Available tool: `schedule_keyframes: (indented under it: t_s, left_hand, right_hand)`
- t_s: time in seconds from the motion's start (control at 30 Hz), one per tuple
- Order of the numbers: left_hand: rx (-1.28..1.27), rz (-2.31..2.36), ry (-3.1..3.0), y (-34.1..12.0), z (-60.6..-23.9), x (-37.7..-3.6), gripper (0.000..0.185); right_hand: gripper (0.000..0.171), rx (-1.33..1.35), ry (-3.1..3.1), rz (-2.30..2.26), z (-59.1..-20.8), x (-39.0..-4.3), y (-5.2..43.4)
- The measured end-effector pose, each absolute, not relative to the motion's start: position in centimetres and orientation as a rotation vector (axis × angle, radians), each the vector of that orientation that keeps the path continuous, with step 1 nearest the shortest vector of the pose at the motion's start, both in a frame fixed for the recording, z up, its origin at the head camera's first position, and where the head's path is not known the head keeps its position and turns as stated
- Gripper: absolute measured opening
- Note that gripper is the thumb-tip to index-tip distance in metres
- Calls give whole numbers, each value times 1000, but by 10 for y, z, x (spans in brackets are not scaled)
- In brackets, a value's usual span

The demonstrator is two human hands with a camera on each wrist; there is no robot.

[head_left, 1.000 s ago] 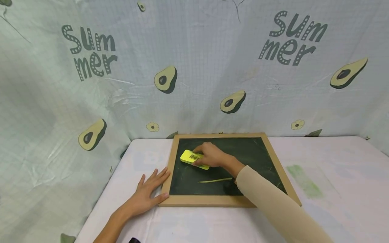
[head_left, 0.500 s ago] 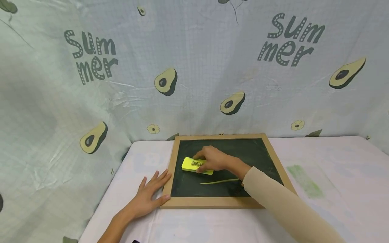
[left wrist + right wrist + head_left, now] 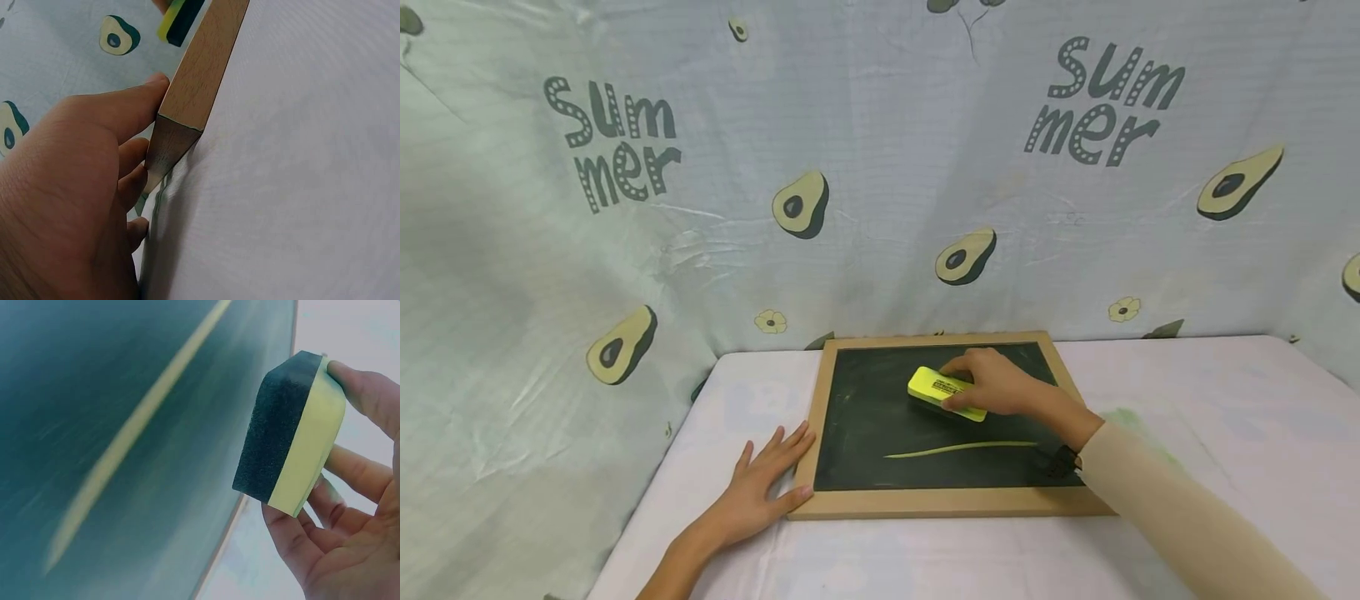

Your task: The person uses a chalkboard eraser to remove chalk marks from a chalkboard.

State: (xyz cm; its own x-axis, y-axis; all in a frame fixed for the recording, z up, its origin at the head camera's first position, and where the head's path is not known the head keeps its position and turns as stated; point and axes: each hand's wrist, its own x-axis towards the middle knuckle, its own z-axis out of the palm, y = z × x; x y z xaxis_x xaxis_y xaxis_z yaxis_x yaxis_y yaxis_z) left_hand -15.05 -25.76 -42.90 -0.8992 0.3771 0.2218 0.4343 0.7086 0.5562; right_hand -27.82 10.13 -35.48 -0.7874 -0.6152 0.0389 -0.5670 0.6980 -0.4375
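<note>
A chalkboard (image 3: 859,417) with a wooden frame lies on the table, one yellow chalk line (image 3: 955,448) across its lower half. Over the board, my right hand (image 3: 1000,385) grips a yellow board eraser (image 3: 934,387) between thumb and fingers. The right wrist view shows the dark felt side of the eraser (image 3: 278,428) facing the board, apparently with a gap beneath it. My left hand (image 3: 747,502) rests at the frame's lower left corner, fingers spread. In the left wrist view its thumb touches the wooden frame (image 3: 203,69), other fingers along the side.
A white cloth (image 3: 850,558) covers the table. To the right of the board is a green smudge (image 3: 1123,421) on the cloth, partly behind the sleeve (image 3: 1180,508). A printed curtain (image 3: 880,167) hangs directly behind the board.
My right hand has moved the eraser to the right across the board, and more of the chalk line shows. The left hand stays at the frame.
</note>
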Motion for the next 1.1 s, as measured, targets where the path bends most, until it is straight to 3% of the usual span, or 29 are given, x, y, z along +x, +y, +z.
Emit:
schedule_keyframes:
  t_s: [0.63, 1.1]
  left_hand:
    - [-682, -953, -2804, -257, -429, -151, 65]
    - [-668, -944, -2814, -256, -430, -151, 65]
  right_hand:
    - [58, -663, 2960, -671, -372, -235, 198]
    - [52, -671, 3018, -715, -381, -227, 194]
